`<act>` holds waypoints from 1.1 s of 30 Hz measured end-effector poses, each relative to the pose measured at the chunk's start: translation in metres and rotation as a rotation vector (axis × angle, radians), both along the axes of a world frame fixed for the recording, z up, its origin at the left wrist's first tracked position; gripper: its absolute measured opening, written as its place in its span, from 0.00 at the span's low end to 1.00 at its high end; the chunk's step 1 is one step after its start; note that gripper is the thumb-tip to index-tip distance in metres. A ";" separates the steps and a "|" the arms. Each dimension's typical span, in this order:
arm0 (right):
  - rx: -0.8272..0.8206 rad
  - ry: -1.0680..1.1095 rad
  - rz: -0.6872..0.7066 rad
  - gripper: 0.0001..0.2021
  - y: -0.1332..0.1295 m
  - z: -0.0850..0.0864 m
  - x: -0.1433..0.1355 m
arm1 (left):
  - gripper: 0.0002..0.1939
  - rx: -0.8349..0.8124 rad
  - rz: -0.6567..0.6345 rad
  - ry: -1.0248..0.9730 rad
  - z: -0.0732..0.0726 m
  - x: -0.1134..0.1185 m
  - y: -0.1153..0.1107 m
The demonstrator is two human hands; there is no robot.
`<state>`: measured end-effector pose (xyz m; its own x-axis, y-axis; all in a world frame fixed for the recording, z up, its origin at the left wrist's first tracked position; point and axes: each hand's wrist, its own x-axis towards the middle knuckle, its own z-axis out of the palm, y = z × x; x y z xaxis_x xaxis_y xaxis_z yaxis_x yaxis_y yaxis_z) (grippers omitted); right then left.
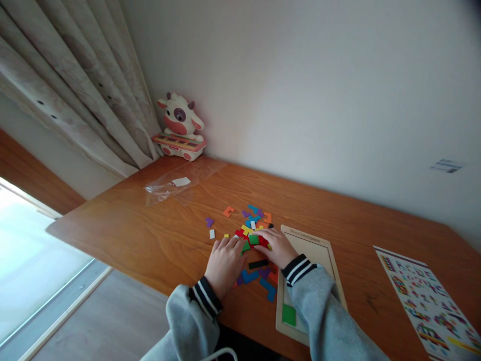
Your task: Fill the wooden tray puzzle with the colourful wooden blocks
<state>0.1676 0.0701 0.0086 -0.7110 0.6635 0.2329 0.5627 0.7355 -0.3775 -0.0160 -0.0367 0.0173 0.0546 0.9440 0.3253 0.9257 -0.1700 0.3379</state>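
Note:
A heap of flat, coloured puzzle pieces lies between my two hands on the wooden table. My right hand (277,246) reaches in from the right, thumb and index finger closed at the edges of a green puzzle piece (254,239). Curled fingers of my left hand (225,260) meet a second green piece (245,246) at the heap's near left; its far side is partly hidden by them. Red pieces (263,241) and yellow pieces (246,230) lie around the fingertips. A long black piece (258,263) and a blue piece (268,289) are nearer to me.
Under my right forearm lies a wooden puzzle tray (338,281) with a green piece (289,315) in its near corner. A printed pattern sheet (428,301) is at the right. Farther back are a clear plastic bag (161,189) and a cow keyboard toy (180,128).

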 end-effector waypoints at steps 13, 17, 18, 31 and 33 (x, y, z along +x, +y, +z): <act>0.106 -0.028 0.176 0.09 0.014 0.000 -0.011 | 0.12 -0.079 -0.137 -0.091 -0.002 -0.015 0.027; 0.165 -0.027 0.168 0.06 0.014 0.011 -0.008 | 0.10 -0.079 -0.175 -0.132 0.004 -0.010 0.027; 0.169 -0.006 0.143 0.07 0.014 0.017 -0.002 | 0.10 -0.082 -0.184 -0.146 0.006 -0.007 0.027; 0.219 0.334 -0.345 0.12 0.000 -0.001 0.182 | 0.10 -0.011 -0.479 -0.156 0.002 0.092 0.094; 0.260 0.355 -0.357 0.11 -0.003 -0.015 0.184 | 0.10 0.029 -0.480 -0.123 -0.009 0.098 0.100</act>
<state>0.3513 0.0672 -0.0064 -0.3012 0.7377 0.6042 0.6655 0.6164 -0.4208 0.0822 0.0632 0.0086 0.4404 0.8121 0.3828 0.6940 -0.5784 0.4287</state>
